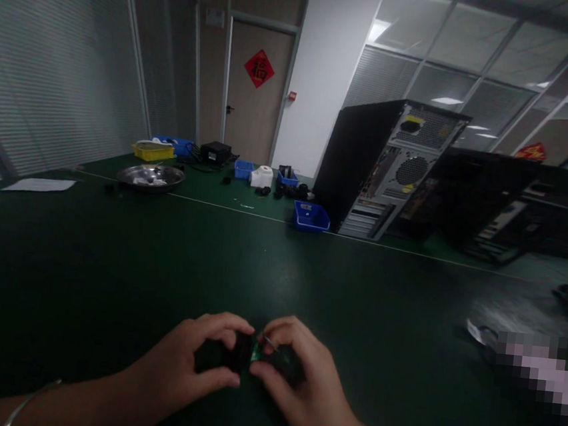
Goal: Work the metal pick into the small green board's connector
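Note:
Low in the middle of the head view, my left hand (189, 358) grips a small black part (240, 352) between thumb and fingers. Facing it, my right hand (304, 369) pinches a small green circuit board (256, 352), with a thin wire or metal piece (269, 342) by the fingertips. The black part and the board are side by side just above the green table (169, 262); whether they are joined I cannot tell. My fingers hide parts of both.
A blue tray (311, 217) stands beside a tall computer case (369, 167). Farther left are a metal bowl (150, 179), a yellow tray (153, 153) and white paper (39, 185). A blurred cable (488, 336) lies at the right.

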Demonstrator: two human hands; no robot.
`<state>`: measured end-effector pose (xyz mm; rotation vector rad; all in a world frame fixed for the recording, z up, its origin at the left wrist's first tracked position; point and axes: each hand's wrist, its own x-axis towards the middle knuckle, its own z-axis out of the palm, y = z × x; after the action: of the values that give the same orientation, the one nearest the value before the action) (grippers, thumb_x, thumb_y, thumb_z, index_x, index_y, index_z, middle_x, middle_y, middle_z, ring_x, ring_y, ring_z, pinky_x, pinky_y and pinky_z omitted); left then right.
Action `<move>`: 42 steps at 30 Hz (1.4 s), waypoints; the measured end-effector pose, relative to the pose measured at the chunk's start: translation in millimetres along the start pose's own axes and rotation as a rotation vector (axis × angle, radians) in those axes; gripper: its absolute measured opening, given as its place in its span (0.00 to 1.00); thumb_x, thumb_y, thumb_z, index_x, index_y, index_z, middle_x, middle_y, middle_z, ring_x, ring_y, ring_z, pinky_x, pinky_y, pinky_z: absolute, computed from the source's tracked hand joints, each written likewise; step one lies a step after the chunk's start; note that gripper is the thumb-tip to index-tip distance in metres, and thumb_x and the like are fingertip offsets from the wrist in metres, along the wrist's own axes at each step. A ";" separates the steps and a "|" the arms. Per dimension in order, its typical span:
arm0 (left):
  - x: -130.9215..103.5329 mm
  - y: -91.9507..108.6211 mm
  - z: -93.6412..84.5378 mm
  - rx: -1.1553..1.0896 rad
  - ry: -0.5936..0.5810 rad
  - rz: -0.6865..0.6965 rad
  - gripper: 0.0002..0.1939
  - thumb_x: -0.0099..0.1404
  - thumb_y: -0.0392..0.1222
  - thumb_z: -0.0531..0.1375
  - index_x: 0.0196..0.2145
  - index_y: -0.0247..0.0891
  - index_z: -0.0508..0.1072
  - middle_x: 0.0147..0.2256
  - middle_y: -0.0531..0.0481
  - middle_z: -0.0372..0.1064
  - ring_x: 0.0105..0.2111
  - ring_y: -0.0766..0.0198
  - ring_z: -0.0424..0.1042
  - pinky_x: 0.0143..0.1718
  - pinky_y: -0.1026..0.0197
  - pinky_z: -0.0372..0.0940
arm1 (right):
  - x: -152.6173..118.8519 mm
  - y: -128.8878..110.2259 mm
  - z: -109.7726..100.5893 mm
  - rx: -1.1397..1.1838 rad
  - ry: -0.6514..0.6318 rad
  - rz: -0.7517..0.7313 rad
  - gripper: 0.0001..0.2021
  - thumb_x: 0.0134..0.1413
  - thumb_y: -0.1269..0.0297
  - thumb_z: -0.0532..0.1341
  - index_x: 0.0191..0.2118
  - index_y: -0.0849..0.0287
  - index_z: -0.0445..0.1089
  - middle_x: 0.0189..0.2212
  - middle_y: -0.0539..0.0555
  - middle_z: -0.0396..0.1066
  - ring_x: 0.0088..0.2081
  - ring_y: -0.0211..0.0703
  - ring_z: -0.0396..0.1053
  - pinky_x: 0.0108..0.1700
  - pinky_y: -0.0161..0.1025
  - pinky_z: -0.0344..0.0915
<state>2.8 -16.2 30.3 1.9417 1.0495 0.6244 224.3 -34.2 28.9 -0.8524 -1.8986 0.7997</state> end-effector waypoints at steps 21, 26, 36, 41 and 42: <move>-2.6 12.8 8.9 -0.355 -0.059 -0.007 0.17 0.66 0.34 0.61 0.53 0.41 0.68 0.36 0.52 0.77 0.40 0.58 0.77 0.45 0.57 0.67 | -4.0 -1.6 5.9 -0.248 -0.105 -0.239 0.05 0.63 0.65 0.63 0.43 0.54 0.69 0.38 0.55 0.73 0.38 0.45 0.73 0.38 0.37 0.69; -4.1 10.7 13.5 -0.436 -0.068 0.043 0.12 0.71 0.37 0.57 0.51 0.39 0.71 0.45 0.46 0.75 0.48 0.55 0.74 0.51 0.55 0.66 | -4.9 -5.4 2.1 -0.233 -0.152 -0.264 0.07 0.63 0.70 0.62 0.46 0.55 0.68 0.43 0.56 0.72 0.42 0.45 0.73 0.43 0.37 0.69; -16.2 23.9 2.1 -0.159 -0.031 0.071 0.11 0.71 0.33 0.52 0.47 0.36 0.72 0.36 0.48 0.73 0.39 0.59 0.73 0.44 0.59 0.66 | 0.4 3.6 -3.7 -0.169 0.131 -0.111 0.06 0.60 0.74 0.61 0.39 0.55 0.69 0.36 0.52 0.69 0.40 0.43 0.71 0.41 0.36 0.66; -19.3 22.9 3.1 -0.004 -0.052 0.090 0.15 0.74 0.37 0.48 0.53 0.40 0.71 0.36 0.49 0.73 0.39 0.60 0.72 0.43 0.59 0.66 | 1.6 9.2 -6.7 -0.172 0.165 -0.036 0.03 0.61 0.69 0.61 0.36 0.55 0.71 0.34 0.52 0.71 0.38 0.45 0.71 0.40 0.37 0.67; -19.6 22.9 3.0 0.032 -0.054 0.104 0.16 0.75 0.37 0.48 0.53 0.41 0.71 0.36 0.49 0.73 0.40 0.59 0.71 0.44 0.59 0.65 | 1.6 9.0 -6.8 -0.173 0.162 -0.024 0.03 0.61 0.68 0.61 0.36 0.55 0.71 0.34 0.52 0.71 0.38 0.45 0.71 0.40 0.37 0.67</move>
<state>4.6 -41.3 47.2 2.0401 0.9347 0.6123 232.0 -26.5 25.2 -0.9685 -1.8488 0.5400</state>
